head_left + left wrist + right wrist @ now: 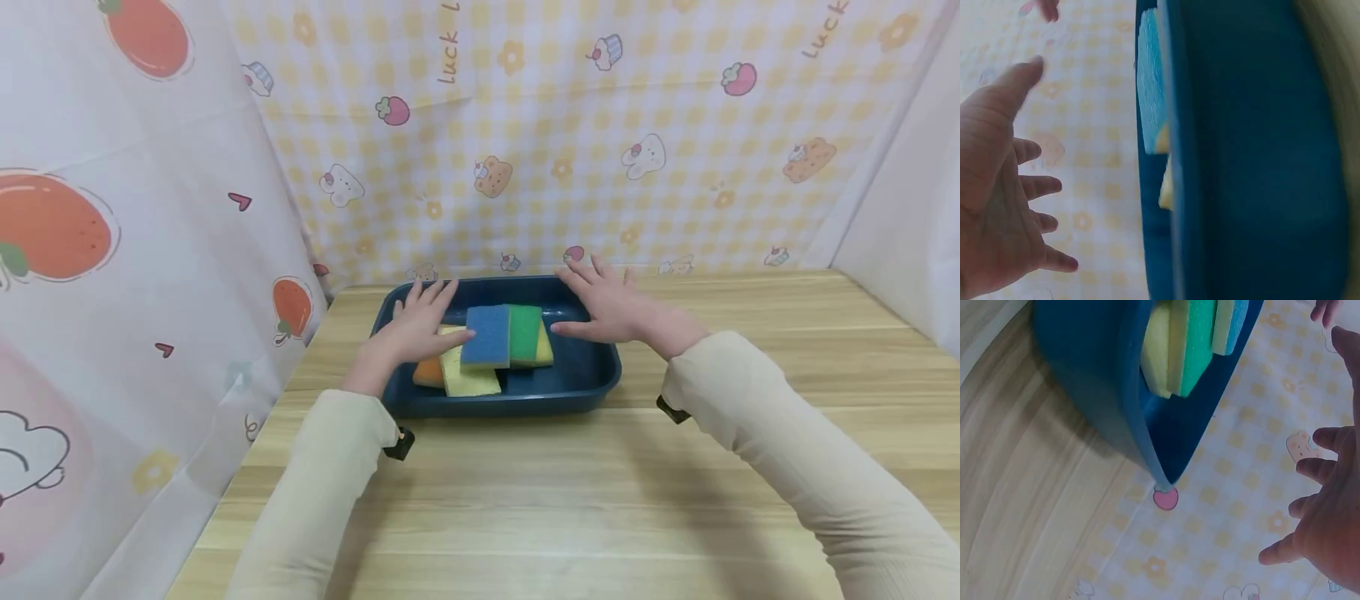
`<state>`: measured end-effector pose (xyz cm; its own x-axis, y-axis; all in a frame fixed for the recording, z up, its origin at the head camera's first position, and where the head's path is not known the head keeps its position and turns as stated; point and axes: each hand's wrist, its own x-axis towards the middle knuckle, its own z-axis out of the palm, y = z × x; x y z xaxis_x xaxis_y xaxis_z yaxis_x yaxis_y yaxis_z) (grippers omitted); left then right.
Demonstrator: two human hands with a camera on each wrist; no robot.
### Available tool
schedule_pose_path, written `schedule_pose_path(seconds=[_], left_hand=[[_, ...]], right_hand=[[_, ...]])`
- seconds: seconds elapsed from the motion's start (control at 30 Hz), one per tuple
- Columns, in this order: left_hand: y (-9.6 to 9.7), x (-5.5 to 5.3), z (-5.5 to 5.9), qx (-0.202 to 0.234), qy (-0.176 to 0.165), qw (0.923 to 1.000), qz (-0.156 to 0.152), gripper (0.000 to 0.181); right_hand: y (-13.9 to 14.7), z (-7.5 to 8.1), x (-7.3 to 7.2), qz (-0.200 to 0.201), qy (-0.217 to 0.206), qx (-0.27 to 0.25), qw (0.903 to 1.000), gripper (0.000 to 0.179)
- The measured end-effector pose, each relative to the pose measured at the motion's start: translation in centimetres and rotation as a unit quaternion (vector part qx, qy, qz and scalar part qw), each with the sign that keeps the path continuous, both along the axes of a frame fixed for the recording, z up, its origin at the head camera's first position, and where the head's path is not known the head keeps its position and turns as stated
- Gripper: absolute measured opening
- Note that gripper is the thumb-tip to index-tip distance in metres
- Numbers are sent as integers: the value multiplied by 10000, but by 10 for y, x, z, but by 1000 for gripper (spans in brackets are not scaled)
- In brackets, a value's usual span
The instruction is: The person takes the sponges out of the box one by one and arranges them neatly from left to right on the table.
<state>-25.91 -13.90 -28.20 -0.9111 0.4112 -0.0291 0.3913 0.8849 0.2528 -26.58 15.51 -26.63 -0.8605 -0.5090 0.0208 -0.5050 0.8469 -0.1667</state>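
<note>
A dark blue plastic basin (491,407) stands on the wooden table with several sponges piled in it. A blue-topped sponge (487,335) lies over a pale yellow one (469,383), beside a green-topped sponge (524,333); an orange sponge (429,372) shows at the left, partly hidden. My left hand (414,329) hovers over the basin's left end, fingers spread, holding nothing. Over the far right part, my right hand (603,304) is likewise spread and holds nothing. Both wrist views show the hands apart from the basin wall (1260,150), (1094,381) with straight fingers.
The wooden table (517,492) extends in front of the basin and to its right. A yellow checked cloth (555,158) with printed figures hangs close behind it. A white printed cloth (172,208) hangs along the left side, and another pale sheet (911,200) at the right.
</note>
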Motion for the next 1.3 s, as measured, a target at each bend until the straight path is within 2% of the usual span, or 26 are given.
schedule_pose_path(seconds=[0.1, 0.23, 0.4, 0.5, 0.57, 0.67, 0.77, 0.83, 1.0, 1.07, 1.2, 1.3], left_hand=[[-19, 3, -7, 298, -166, 9994, 37, 83], [-48, 7, -21, 757, -175, 9970, 7, 82], [-84, 17, -41, 1348, -412, 9893, 376, 83], [-98, 22, -50, 1740, -603, 9813, 564, 82], [-104, 24, -54, 2097, -752, 9724, 696, 80], [-110, 28, -58, 2688, -1028, 9537, 872, 79], [-114, 31, -62, 3079, -1272, 9378, 979, 78], [-117, 32, -65, 3294, -1399, 9289, 956, 77], [-120, 30, -71, 3908, -1831, 8985, 799, 76], [-120, 28, -72, 4056, -1980, 8891, 767, 76], [-119, 27, -74, 4255, -2192, 8749, 738, 76], [-119, 27, -77, 4360, -2234, 8692, 666, 76]], right_hand=[[-8, -1, -3, -17, -37, 108, 9999, 84], [-22, -1, -7, 54, -65, 189, 9998, 81], [-39, 2, -11, 206, -156, 323, 9991, 81], [-48, 4, -13, 208, -236, 386, 9988, 80], [-54, 5, -14, 211, -296, 440, 9984, 80], [-64, 5, -18, 256, -367, 526, 9976, 79], [-73, 4, -22, 298, -465, 576, 9968, 79], [-79, 3, -25, 305, -507, 601, 9964, 79], [-93, 2, -31, 265, -628, 642, 9956, 79], [-99, 0, -34, 252, -688, 682, 9950, 78], [-111, -6, -40, 197, -839, 760, 9934, 77], [-120, -12, -44, 135, -955, 780, 9923, 76]])
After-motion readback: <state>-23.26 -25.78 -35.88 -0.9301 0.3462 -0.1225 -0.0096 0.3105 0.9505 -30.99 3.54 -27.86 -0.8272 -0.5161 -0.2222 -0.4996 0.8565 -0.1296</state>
